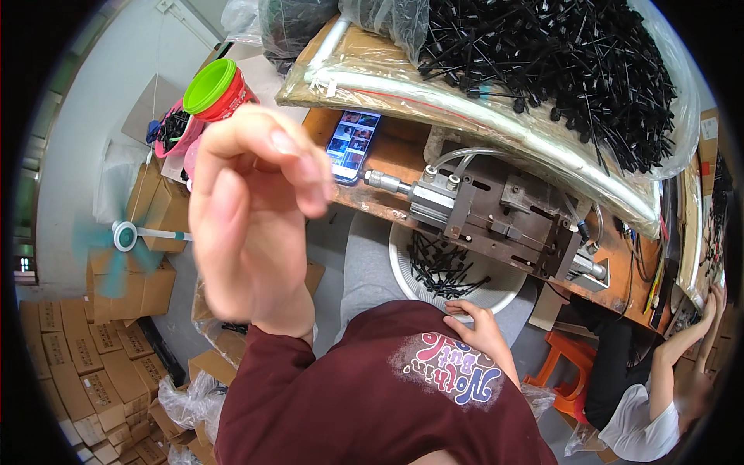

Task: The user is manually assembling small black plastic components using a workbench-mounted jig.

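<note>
Two foreground hands, one white basket, one metal fixture, one phone

Wooden bench, phone atop, metal fixture

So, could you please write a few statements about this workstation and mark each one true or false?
1. The left hand is raised, its fingers curled. True.
2. The right hand is up beside the left one. False: it is lower, at the rim of the white basket.
3. Black parts lie inside the white basket. True.
4. The phone shows a dark screen. False: its screen is lit.
5. The red tub has a blue rim. False: its rim is green.
6. The metal fixture sits at the wooden bench. True.
</note>
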Motion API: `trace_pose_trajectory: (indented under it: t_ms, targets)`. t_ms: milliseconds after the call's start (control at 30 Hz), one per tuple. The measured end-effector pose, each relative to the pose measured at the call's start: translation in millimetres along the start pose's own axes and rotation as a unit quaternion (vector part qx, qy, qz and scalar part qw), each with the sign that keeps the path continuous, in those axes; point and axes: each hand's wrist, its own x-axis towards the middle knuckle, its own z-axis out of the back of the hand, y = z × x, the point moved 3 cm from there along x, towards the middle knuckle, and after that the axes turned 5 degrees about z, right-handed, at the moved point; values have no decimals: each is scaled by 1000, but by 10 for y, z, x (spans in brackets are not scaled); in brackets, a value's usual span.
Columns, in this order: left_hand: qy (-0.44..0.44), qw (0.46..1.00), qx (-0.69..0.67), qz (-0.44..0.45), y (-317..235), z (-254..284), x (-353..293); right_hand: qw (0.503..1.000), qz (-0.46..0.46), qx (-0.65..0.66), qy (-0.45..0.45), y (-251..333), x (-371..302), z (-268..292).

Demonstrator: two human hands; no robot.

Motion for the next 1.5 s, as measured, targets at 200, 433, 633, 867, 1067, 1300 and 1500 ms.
trace_pose_trajectory:
  t_ms: [200,433,633,867,1067,1300,1500]
  targets:
    - [136,978,-112,110,-512,-414,79,996,63,-59,7,177,-35,-26]
    - [219,909,-344,89,-412,-780,136,992,73,-99,28,125,43,-47]
    - [233,843,-478,75,-481,-1016,112,986,80,-141,35,221,14,10]
    - [325,824,-462,-43,-375,-980,202,985,81,-148,39,128,10,-34]
    - [466,795,-381,-77,-117,-1051,10,980,97,-162,67,210,40,-40]
    - [296,942,-133,86,37,-1168,-74,979,84,-160,93,287,125,-35]
    - [304,837,-451,56,-176,-1198,-64,976,119,-175,58,321,75,-104]
